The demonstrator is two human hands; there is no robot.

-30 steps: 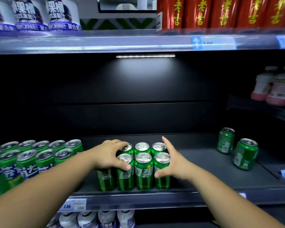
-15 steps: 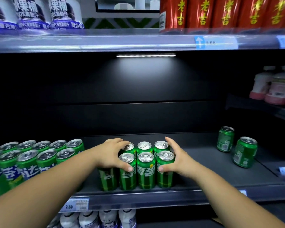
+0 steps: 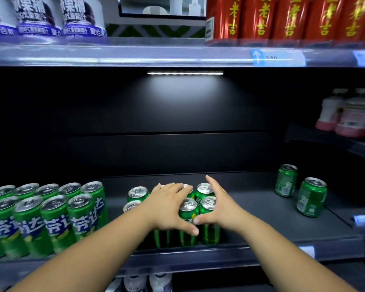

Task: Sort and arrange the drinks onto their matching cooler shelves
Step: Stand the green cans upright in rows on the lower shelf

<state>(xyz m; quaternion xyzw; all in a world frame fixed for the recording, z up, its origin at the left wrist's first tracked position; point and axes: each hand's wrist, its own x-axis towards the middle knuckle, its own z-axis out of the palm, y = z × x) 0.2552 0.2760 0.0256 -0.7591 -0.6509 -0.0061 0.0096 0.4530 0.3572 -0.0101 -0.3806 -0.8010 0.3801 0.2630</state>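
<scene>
Left hand (image 3: 169, 207) is lying spread over the cans (image 3: 187, 214) on the shelf (image 3: 261, 228); right hand (image 3: 219, 206) is pressing flat against them.

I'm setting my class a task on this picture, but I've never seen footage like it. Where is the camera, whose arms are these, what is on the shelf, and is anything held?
No machine here: a person wears a camera on the head, so you look down along their bare arms into a shop cooler. The left hand lies across the tops of a block of green cans in the middle of the shelf, thumb across their front. The right hand presses the block's right side with straight fingers. Nothing is lifted; the cans stand on the shelf. A larger group of green cans stands to the left, two loose cans to the right. Red cans and white bottles sit on the shelf above.
</scene>
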